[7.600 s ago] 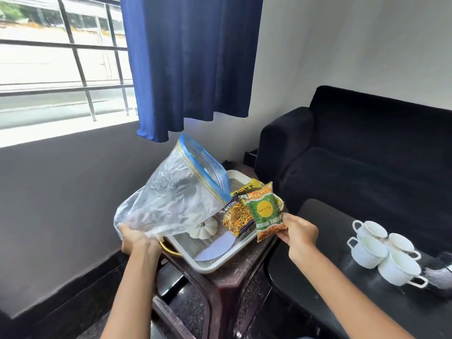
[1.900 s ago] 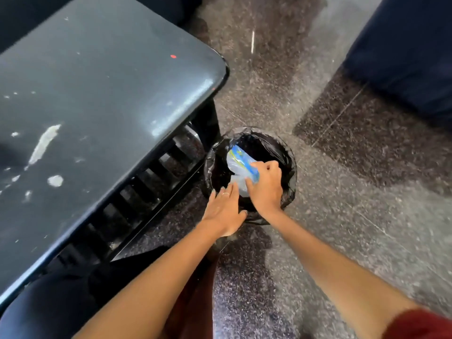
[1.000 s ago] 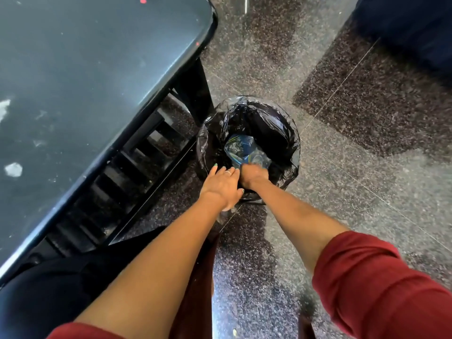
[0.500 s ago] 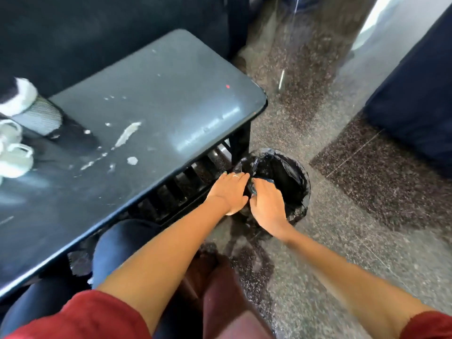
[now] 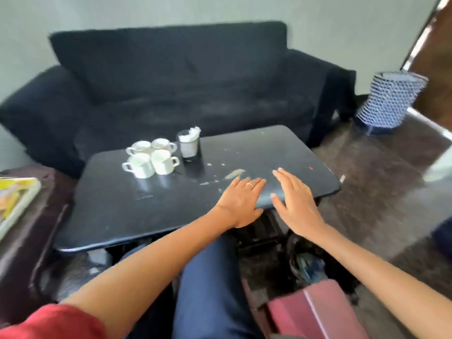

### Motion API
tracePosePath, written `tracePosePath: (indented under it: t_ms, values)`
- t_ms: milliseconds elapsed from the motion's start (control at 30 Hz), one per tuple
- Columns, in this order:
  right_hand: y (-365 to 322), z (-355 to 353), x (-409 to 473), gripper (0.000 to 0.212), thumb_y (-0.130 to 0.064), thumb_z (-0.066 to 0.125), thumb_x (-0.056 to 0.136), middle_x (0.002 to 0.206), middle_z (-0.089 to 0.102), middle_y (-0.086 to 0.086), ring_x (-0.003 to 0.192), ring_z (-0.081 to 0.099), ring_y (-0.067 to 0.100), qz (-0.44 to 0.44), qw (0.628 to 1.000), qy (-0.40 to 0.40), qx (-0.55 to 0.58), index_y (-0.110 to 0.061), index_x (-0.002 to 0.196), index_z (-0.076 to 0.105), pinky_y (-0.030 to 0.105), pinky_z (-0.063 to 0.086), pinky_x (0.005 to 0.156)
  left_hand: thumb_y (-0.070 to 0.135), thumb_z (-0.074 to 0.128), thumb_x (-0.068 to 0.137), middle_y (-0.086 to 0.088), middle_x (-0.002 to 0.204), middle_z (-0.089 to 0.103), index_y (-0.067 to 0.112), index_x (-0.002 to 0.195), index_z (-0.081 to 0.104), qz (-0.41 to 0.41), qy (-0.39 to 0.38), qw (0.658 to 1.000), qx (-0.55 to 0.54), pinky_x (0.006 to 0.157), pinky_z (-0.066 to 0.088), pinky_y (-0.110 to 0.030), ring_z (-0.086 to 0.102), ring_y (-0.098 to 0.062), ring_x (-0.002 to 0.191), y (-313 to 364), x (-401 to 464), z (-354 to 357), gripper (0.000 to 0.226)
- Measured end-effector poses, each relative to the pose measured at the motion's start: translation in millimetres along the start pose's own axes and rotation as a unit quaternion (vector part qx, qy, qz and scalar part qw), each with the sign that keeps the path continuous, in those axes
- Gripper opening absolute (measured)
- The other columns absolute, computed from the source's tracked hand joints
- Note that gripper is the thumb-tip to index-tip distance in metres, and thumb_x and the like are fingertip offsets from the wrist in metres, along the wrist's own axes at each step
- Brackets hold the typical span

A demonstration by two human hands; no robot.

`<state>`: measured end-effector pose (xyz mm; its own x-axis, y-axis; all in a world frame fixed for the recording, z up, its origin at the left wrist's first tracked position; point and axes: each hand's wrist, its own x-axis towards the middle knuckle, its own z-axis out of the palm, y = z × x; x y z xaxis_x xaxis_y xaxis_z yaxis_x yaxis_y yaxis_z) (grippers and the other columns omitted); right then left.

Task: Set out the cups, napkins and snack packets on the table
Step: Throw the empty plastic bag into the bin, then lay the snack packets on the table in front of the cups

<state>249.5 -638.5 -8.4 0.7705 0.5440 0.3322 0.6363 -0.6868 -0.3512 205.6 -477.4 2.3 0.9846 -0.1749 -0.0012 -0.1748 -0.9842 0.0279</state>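
Both hands, left hand (image 5: 241, 200) and right hand (image 5: 294, 203), hover released over the desk (image 5: 146, 204); cups (image 5: 150, 159) stand clustered far left. Next: fetching snack packets (image 5: 11, 196) from the left.

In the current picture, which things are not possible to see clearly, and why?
- Tray, head view: cut off by the left edge; its packets are blurred.
- Bin, head view: partly behind the right forearm, contents unclear.
- Napkin holder, head view: motion blur hides how many napkins.
- Left hand and right hand: whether they touch the table is unclear.
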Motion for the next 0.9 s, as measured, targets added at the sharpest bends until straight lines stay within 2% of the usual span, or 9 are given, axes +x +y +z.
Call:
tracePosePath:
  t_ms: [133, 267, 367, 600, 667, 733, 833, 900]
  values:
    - [-70.2, -17.6, 42.1, 0.058, -0.024, 0.051, 0.094, 0.153, 0.030, 0.007, 0.141, 0.027, 0.020, -0.112, 0.993, -0.026, -0.008, -0.011, 0.146, 0.030, 0.030, 0.017, 0.112, 0.042, 0.046, 0.094, -0.005, 0.161, 0.013, 0.012, 0.153, 0.007, -0.071, 0.058, 0.996, 0.007, 0.121, 0.004, -0.040, 0.011, -0.023, 0.148, -49.1, -41.4, -41.5, 0.077]
    - [-145.8, -10.5, 72.3, 0.060, -0.025, 0.052, 0.093, 0.154, 0.028, 0.005, 0.142, 0.026, 0.020, -0.200, 0.979, -0.031, -0.011, -0.012, 0.146, 0.029, 0.034, 0.018, 0.114, 0.043, 0.049, 0.093, -0.006, 0.160, 0.017, 0.012, 0.152, 0.010, -0.148, 0.103, 0.983, 0.018, 0.120, 0.006, -0.040, 0.015, -0.024, 0.147, -102.6, -94.9, -70.8, 0.078]
    - [-196.2, 6.3, 85.6, 0.059, -0.024, 0.053, 0.092, 0.154, 0.027, 0.005, 0.142, 0.025, 0.020, -0.234, 0.972, -0.034, 0.003, -0.013, 0.145, 0.029, 0.034, 0.019, 0.113, 0.043, 0.049, 0.092, -0.006, 0.158, 0.021, 0.012, 0.151, 0.014, -0.206, 0.121, 0.970, 0.035, 0.118, 0.009, -0.040, 0.017, -0.024, 0.146, -139.3, -137.8, -80.1, 0.075]
    - [-306.8, 65.6, 98.3, 0.059, -0.029, 0.048, 0.094, 0.156, 0.024, 0.003, 0.143, 0.020, 0.018, -0.285, 0.953, -0.085, 0.056, -0.016, 0.147, 0.026, 0.033, 0.015, 0.114, 0.046, 0.049, 0.092, -0.003, 0.160, 0.019, 0.015, 0.153, 0.010, -0.361, 0.131, 0.923, 0.005, 0.120, 0.010, -0.042, 0.017, -0.023, 0.147, -227.3, -252.4, -73.5, 0.079]
    - [-334.0, 82.4, 99.1, 0.060, -0.030, 0.047, 0.094, 0.156, 0.023, 0.004, 0.143, 0.019, 0.018, -0.294, 0.947, -0.107, 0.065, -0.015, 0.147, 0.025, 0.033, 0.015, 0.114, 0.047, 0.052, 0.090, -0.006, 0.158, 0.023, 0.015, 0.153, 0.014, -0.418, 0.143, 0.897, -0.025, 0.119, 0.014, -0.042, 0.022, -0.026, 0.145, -250.4, -280.7, -69.7, 0.080]
    - [-361.3, 100.4, 99.7, 0.059, -0.031, 0.046, 0.095, 0.156, 0.022, 0.003, 0.143, 0.019, 0.017, -0.307, 0.940, -0.133, 0.062, -0.016, 0.148, 0.024, 0.033, 0.015, 0.114, 0.047, 0.052, 0.090, -0.009, 0.156, 0.027, 0.014, 0.151, 0.019, -0.487, 0.158, 0.856, -0.075, 0.117, 0.018, -0.043, 0.028, -0.030, 0.142, -272.3, -306.4, -66.3, 0.077]
    - [-399.2, 126.1, 98.5, 0.058, -0.031, 0.043, 0.095, 0.156, 0.021, 0.003, 0.144, 0.017, 0.017, -0.325, 0.927, -0.175, 0.064, -0.016, 0.148, 0.023, 0.035, 0.014, 0.115, 0.046, 0.052, 0.091, -0.013, 0.152, 0.035, 0.012, 0.149, 0.026, -0.582, 0.192, 0.777, -0.141, 0.112, 0.028, -0.043, 0.037, -0.032, 0.136, -299.4, -340.3, -58.5, 0.072]
    - [-423.1, 143.0, 95.2, 0.057, -0.030, 0.042, 0.095, 0.156, 0.022, 0.003, 0.143, 0.017, 0.017, -0.342, 0.916, -0.199, 0.067, -0.015, 0.147, 0.024, 0.036, 0.014, 0.115, 0.041, 0.053, 0.091, -0.016, 0.149, 0.038, 0.009, 0.146, 0.031, -0.635, 0.239, 0.709, -0.192, 0.110, 0.032, -0.043, 0.040, -0.033, 0.134, -310.9, -359.0, -49.1, 0.068]
